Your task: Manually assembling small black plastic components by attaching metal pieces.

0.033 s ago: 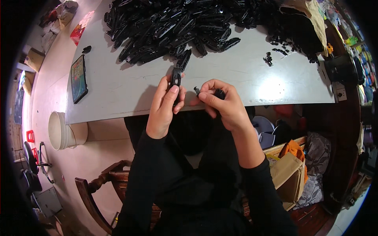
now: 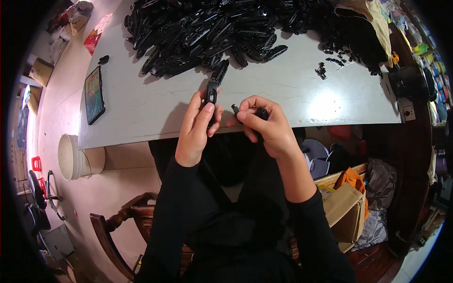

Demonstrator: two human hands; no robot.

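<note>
A long black plastic part [image 2: 212, 90] stands upright in the grip of my left hand [image 2: 194, 129], thumb pressed on its face. Its top end meets or overlaps another black part [image 2: 220, 72] at the near edge of the heap; whether they touch I cannot tell. My right hand [image 2: 271, 125], a short gap to the right, pinches a small black plastic piece [image 2: 235, 109] between thumb and forefinger. More small black pieces [image 2: 262, 113] sit in its curled fingers, their shape partly hidden.
Black plastic parts [image 2: 198, 33] lie heaped at the back of the grey table [image 2: 141, 101]. Small black pieces [image 2: 321, 70] are scattered at right, beside an open bag [image 2: 377, 21]. A phone [image 2: 95, 95] lies left. Below are a white bucket [image 2: 69, 158], wooden chair [image 2: 113, 236] and cardboard box [image 2: 344, 203].
My right hand has shifted very slightly left with the small black piece still pinched. My left hand and the long part stay in place.
</note>
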